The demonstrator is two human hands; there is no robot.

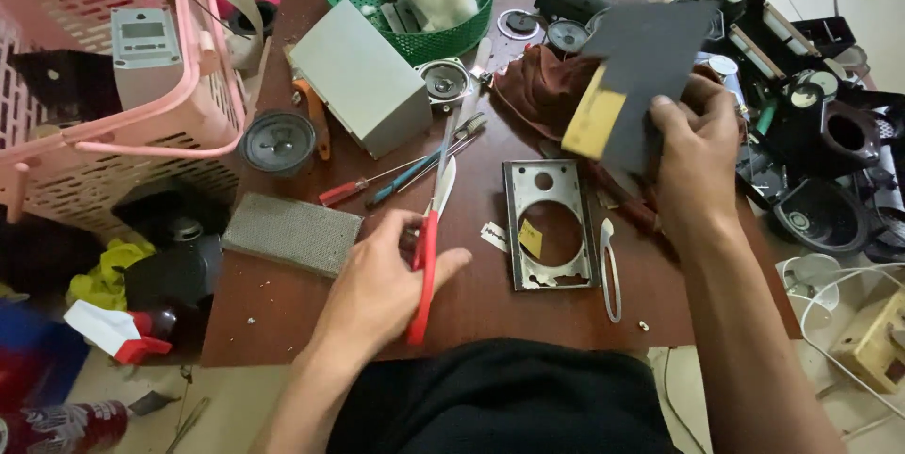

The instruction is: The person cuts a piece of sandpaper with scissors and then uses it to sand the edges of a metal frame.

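1. Left hand (pixel 382 275) is closed around the red handles of a pair of scissors (pixel 429 247), blades pointing away up the brown table (pixel 283 308).
2. Right hand (pixel 696 148) grips a dark flat sheet (pixel 650 49) with a yellow backing strip (pixel 594 124), raised above the table's right side, thumb on the near face.
3. Between the hands lies a metal speaker plate (pixel 551 225) with a round cutout, flat on the table.
4. Just right of it, a small white loop-shaped piece (pixel 611 270).
5. Screwdrivers (pixel 405 176) lie beyond the scissors; a grey box (pixel 358 77) and round speaker (pixel 276 141) sit further left.
6. A green basket (pixel 415 39) stands at the far edge, a pink basket (pixel 189 115) on the left.
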